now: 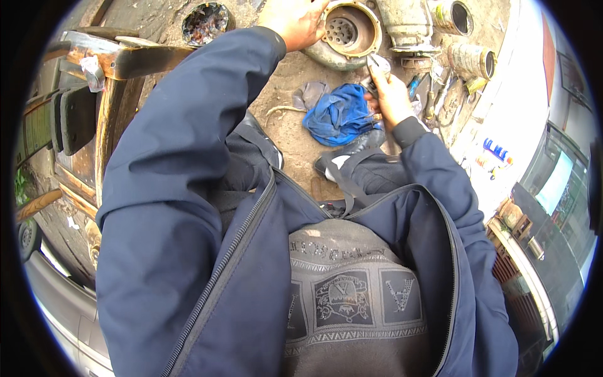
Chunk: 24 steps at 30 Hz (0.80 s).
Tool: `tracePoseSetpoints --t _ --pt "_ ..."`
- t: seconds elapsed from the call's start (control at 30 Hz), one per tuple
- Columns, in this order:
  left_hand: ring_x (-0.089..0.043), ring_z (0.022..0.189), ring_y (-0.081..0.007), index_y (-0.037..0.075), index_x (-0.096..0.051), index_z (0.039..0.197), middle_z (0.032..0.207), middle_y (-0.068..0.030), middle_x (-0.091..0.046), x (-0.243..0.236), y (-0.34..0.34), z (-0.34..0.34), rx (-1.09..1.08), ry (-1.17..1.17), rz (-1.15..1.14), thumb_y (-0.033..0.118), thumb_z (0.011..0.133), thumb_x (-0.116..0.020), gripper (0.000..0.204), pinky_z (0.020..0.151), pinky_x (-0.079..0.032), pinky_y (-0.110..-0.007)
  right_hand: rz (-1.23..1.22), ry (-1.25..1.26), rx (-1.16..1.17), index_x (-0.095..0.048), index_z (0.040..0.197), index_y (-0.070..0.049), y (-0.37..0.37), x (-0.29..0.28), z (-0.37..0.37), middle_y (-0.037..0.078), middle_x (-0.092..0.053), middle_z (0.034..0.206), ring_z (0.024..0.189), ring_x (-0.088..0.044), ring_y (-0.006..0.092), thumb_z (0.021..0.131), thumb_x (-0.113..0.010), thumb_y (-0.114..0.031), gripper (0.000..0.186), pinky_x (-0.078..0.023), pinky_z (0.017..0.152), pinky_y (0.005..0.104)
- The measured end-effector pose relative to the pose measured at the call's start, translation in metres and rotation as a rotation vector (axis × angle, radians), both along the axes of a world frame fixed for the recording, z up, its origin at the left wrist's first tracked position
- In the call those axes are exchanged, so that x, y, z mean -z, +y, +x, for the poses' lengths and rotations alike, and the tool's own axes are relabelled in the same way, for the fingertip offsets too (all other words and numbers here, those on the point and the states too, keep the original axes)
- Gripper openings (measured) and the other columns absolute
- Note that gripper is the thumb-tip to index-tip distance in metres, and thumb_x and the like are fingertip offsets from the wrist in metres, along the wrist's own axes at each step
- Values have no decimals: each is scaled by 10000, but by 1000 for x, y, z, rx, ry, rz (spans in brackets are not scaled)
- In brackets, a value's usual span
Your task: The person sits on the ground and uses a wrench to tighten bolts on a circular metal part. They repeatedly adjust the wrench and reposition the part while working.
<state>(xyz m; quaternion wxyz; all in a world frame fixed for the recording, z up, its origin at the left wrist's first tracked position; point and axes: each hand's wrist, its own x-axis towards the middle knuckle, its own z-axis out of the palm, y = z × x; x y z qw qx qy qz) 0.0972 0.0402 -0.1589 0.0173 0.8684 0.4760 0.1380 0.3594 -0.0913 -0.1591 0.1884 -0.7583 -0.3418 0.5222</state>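
Left hand point(293, 22) against round metal casing point(345, 34), grip unclear; right hand point(392, 97) closed round metal tool point(377, 65), blue cloth point(339, 117) just left.

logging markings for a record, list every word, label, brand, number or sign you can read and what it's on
Grey patterned knit sweater: letters and crest present, wording not copied.
Elongated blue-and-white item: markings too small to read.
Round worn metal housing: none readable.

Lettering point(339, 249), crest point(343, 298) on grey sweater point(361, 349).
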Motion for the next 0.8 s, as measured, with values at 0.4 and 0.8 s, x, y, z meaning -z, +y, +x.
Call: tracePoseSetpoints --t 0.4,0.8 --pt "-553 1158 -392 82 -692 1131 1174 -209 -624 -3 -2 0 5 -48 62 358 814 -683 421 933 -442 -591 339 -765 -1479 -690 979 -34 110 -35 22 224 -704 830 834 -704 415 936 -668 -552 521 -549 752 522" --pt "-559 1178 -390 83 -689 1119 1183 -209 -627 -1 -1 0 -8 -98 5 345 799 -702 414 948 -447 -597 369 -666 -1643 -736 920 -25 157 -21 20 198 -717 836 829 -710 398 858 -732 -613 591 -553 750 494"
